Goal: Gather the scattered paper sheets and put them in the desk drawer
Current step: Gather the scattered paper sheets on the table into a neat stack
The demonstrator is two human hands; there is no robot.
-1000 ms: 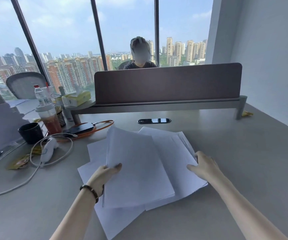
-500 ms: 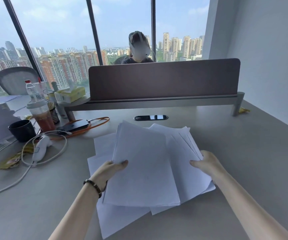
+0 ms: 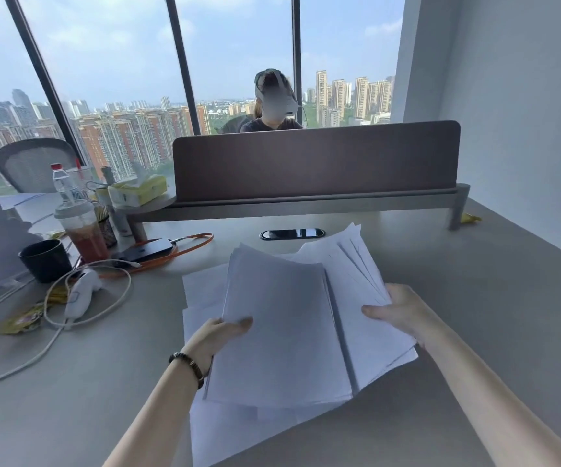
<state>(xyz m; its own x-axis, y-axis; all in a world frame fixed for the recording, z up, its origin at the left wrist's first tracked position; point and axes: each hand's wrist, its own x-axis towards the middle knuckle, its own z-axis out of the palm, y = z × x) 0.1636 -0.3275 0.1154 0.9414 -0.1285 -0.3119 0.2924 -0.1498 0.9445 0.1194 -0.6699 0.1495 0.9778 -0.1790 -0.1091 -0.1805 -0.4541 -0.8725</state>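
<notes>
A loose, fanned bundle of white paper sheets (image 3: 282, 332) is lifted and tilted above the grey desk (image 3: 474, 298). My left hand (image 3: 218, 335) grips the bundle's left edge, thumb on top. My right hand (image 3: 400, 311) holds the right side, thumb across the fanned sheets. A few more white sheets (image 3: 225, 429) lie flat on the desk under the bundle. No drawer is visible.
At the left stand a black mug (image 3: 45, 259), a lidded drink cup (image 3: 83, 229), a water bottle (image 3: 63, 182), a tissue box (image 3: 137, 192), a phone (image 3: 144, 249) on an orange cord, and a white controller (image 3: 82, 293) with looped cable. A brown divider screen (image 3: 316, 160) runs along the back; a person sits behind it.
Both hands have raised the paper bundle off the desk and tilted its far edge up. The sheets on the right have fanned out more.
</notes>
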